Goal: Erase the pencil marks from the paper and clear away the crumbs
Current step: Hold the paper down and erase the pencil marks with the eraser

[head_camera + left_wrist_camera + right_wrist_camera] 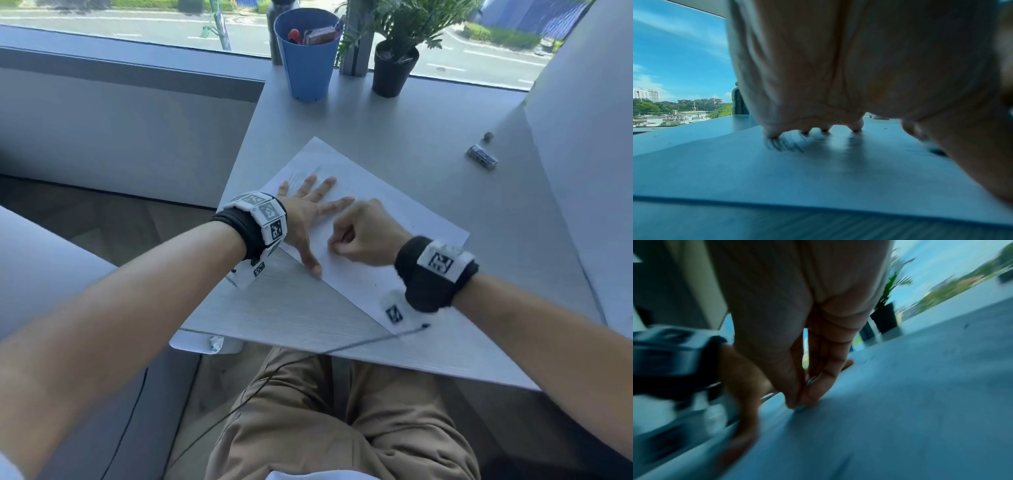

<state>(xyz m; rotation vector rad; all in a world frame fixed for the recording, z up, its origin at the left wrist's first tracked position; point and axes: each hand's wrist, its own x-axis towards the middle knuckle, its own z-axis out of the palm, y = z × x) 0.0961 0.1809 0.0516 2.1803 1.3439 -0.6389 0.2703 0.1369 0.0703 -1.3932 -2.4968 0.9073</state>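
Observation:
A white sheet of paper (383, 205) lies askew on the grey table (445, 113). My left hand (310, 202) rests flat on its left part, fingers spread; in the left wrist view its fingertips (856, 128) press the paper (756, 170). Dark pencil marks (785, 143) lie by the little finger, faint in the head view (303, 173). My right hand (342, 245) is curled just right of the left thumb. In the blurred right wrist view it (797, 400) pinches a small pale eraser (801, 408) against the paper (900, 402). No crumbs are distinguishable.
A printed eraser sleeve (482, 156) and a small grey lump (488, 136) lie at the table's right. A blue pot (306, 58) of odds and a potted plant (392, 68) stand by the window. A white panel (589, 154) bounds the right side. A thin cable (359, 342) crosses the near edge.

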